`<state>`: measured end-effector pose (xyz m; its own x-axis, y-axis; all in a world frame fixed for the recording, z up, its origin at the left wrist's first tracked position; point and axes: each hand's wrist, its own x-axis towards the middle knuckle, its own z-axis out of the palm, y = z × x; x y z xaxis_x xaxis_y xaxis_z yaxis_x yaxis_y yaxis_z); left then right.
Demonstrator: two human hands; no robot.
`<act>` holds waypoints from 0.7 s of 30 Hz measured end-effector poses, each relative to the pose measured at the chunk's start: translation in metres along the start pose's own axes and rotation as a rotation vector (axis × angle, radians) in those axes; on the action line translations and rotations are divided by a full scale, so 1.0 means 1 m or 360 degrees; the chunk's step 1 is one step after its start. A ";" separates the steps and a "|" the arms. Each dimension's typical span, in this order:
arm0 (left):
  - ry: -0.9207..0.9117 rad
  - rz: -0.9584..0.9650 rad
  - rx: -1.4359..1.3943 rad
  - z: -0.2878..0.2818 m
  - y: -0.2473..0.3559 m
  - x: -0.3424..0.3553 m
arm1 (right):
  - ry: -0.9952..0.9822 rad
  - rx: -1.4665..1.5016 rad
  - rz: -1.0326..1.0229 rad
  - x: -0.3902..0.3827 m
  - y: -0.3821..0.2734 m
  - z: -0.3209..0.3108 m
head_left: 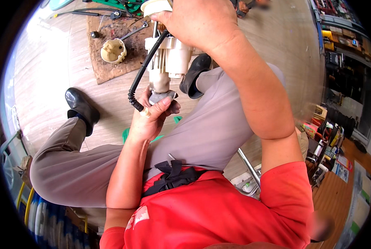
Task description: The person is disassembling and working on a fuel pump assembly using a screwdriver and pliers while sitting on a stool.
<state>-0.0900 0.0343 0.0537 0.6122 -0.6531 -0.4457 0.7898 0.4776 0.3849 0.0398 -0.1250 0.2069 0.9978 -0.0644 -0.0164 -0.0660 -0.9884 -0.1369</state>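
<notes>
My right hand (198, 23) grips the cream top (154, 7) of a white plastic fuel-pump assembly (175, 58), hiding part of it. My left hand (152, 116) holds the assembly's lower end, fingers around a grey piece (159, 98) there. A black hose (143, 70) runs down the assembly's left side to a ribbed section and pale connector beside my left thumb. A cream plastic cup (112, 50) lies on a stained board (101, 72) ahead, with a wrench (133, 32) and a small black part (95, 35) near it.
My shoes (79, 106) and bent legs frame the work. Green tool cases (123, 4) and cables lie at the top. Shelving with goods (335, 37) and a cluttered wooden bench (330, 191) run along the right. A rack with yellow bars (23, 195) stands at lower left.
</notes>
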 end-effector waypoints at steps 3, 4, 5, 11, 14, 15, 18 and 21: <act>0.0004 -0.0002 0.0003 0.002 -0.001 -0.001 | -0.0007 0.0019 -0.0027 -0.003 0.002 -0.003; 0.0002 -0.0003 0.0001 0.003 -0.001 -0.001 | -0.0016 0.0035 -0.0048 -0.004 0.002 -0.005; 0.0001 -0.0004 0.0000 0.004 -0.002 -0.001 | -0.0028 0.0044 -0.0035 -0.004 0.002 -0.007; -0.0012 0.0013 0.0082 0.005 -0.006 -0.001 | -0.0066 0.0077 0.0013 -0.004 0.002 -0.011; -0.0019 0.0032 0.0126 0.007 -0.006 -0.001 | -0.0056 0.0086 0.0030 -0.003 0.005 -0.007; -0.0014 0.0040 0.0138 0.007 -0.006 -0.002 | -0.0080 0.0090 0.0047 -0.003 0.004 -0.009; 0.0008 0.0061 0.0134 0.007 -0.009 -0.002 | -0.0102 0.0072 0.0085 -0.002 0.004 -0.010; 0.0008 0.0060 0.0083 0.008 -0.009 -0.002 | -0.0093 0.0040 0.0091 -0.002 0.003 -0.008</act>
<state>-0.0986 0.0269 0.0581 0.6419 -0.6321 -0.4341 0.7630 0.4705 0.4432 0.0372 -0.1293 0.2146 0.9903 -0.1116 -0.0826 -0.1236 -0.9795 -0.1591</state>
